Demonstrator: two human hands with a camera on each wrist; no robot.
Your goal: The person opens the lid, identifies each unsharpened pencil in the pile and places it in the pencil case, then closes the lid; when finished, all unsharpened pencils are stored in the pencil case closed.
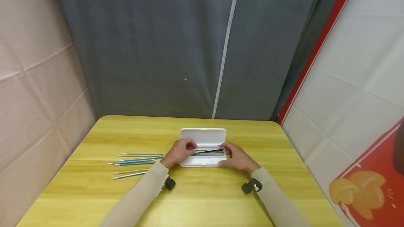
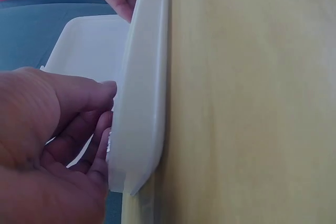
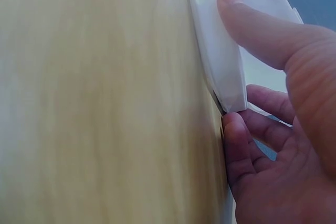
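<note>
Sleeves: two beige sleeves (image 1: 139,195) are coming in from the near edge of the yellow table (image 1: 202,199), each with a small black wrist camera strapped on.

Right hand: the right hand (image 1: 237,157) is resting at the right end of the white pencil case (image 1: 202,162); its thumb (image 3: 257,27) is lying along the case's near wall while the other fingers are curling around the end corner, so this hand is steadying the case rather than holding a pencil.

Left hand: the left hand (image 1: 180,152) is sitting at the case's left end, its fingertips (image 2: 102,129) bunched together and dipping inside the tray; they are pinching the left end of a dark pencil (image 1: 208,151).

Dark pencil: it is lying slantwise across the tray, its long axis running left to right along the case, its right tip reaching towards the right hand's fingers; the left hand is the one gripping it, and the shaft is stretching away rightward from those fingers.

Case contents: more pencils (image 1: 210,153) are already lying flat in the tray, parallel to its length.

Lid: the open lid (image 1: 203,136) is standing up behind the tray on the far side.

Loose pencils: a scatter of blue-green pencils (image 1: 139,160) is lying on the table just left of the left hand, all pointing left to right.

Backdrop: a grey curtain (image 1: 189,45) is hanging beyond the far edge.
</note>
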